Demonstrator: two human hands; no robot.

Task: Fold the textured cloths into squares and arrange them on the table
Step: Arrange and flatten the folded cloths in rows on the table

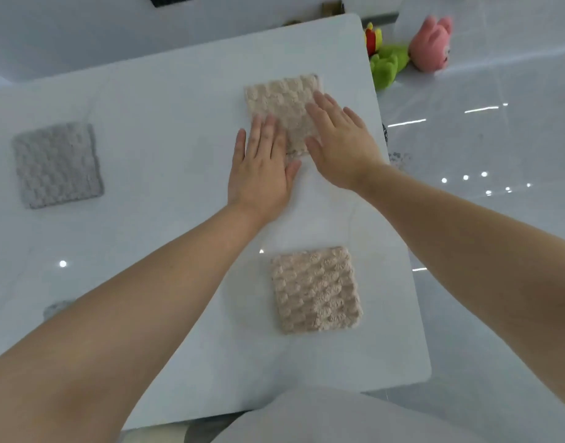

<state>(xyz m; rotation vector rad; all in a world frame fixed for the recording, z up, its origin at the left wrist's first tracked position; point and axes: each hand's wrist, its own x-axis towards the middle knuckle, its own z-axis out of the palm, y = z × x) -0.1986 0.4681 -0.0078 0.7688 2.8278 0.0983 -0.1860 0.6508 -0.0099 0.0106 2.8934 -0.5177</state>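
Observation:
A beige textured cloth [279,102] lies folded into a square at the far right of the white table [166,100]. My left hand [260,167] lies flat with straight fingers on its near left corner. My right hand [340,140] presses flat on its right side. A second beige folded square [316,290] lies nearer me on the right. A grey folded square [57,164] lies at the left. A bit of another grey cloth [56,308] peeks out from under my left forearm.
The table's right edge [399,219] runs close to both beige cloths. Beyond the far right corner, plush toys lie on the glossy floor: a pink one [431,46] and a green one [388,63].

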